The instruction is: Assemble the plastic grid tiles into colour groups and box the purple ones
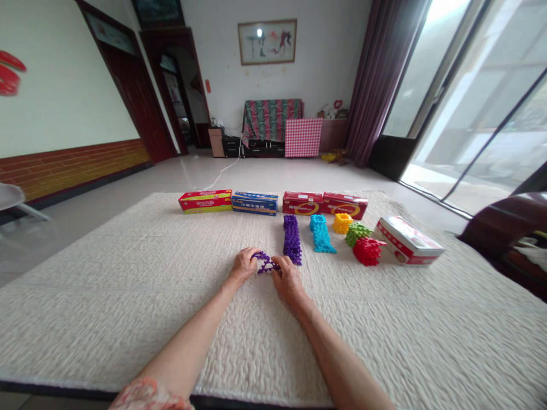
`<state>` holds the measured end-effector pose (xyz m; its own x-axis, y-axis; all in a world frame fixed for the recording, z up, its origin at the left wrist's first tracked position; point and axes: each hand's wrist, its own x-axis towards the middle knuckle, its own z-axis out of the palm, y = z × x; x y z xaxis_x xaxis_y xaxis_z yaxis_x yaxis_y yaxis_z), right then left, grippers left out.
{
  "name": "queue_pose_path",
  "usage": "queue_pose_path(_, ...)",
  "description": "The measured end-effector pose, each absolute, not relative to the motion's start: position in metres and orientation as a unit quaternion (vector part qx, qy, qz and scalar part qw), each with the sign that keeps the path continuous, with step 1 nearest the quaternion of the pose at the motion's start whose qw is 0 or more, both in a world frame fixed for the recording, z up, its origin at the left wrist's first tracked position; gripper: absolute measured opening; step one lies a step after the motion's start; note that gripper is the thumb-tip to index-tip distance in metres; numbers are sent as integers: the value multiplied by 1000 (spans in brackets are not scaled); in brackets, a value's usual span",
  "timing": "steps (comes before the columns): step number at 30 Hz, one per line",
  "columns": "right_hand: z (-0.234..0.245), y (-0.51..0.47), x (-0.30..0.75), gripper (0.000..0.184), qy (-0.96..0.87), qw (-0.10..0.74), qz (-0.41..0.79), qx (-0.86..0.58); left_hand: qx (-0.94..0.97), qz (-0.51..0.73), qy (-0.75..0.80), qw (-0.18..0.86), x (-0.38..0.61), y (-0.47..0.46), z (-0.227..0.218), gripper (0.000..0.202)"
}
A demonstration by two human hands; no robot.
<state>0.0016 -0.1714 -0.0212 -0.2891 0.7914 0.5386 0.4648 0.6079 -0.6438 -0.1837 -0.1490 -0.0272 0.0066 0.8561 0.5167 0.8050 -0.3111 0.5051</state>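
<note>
Between my two hands is a small frame of purple toothed building pieces [265, 265], partly hidden by the fingers. My left hand [245, 264] pinches its left end. My right hand [287, 278] grips the right end. Just beyond the right hand lies a long purple block assembly [292, 239] made of similar pieces. To its right are a light blue assembly [321, 232], a yellow one [342, 223], a green one [358, 233] and a red one [368, 251].
A yellow-red box [205, 201], a blue box [255, 203] and two red boxes [303, 203] [345, 205] form a row along the far side of the cream quilted cover [141, 273]. A white-red box [409, 240] sits at the right. A dark armchair [504, 222] stands beyond it.
</note>
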Motion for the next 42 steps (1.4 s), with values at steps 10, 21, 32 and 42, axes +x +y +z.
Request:
queue_pose_path(10,-11,-174,13,23,-737,523,198,-380,707,413,572,45,-185,-148,-29,36)
queue_pose_path(21,3,-190,18,30,-803,393,61,-444,690,422,586,52,-185,-148,-31,33)
queue_pose_path(32,7,-189,23,56,-860,348,160,-338,678,407,609,56,-182,-150,-25,29)
queue_pose_path(42,22,-167,10,35,-935,175,115,-285,672,391,626,60,-187,-128,-29,31)
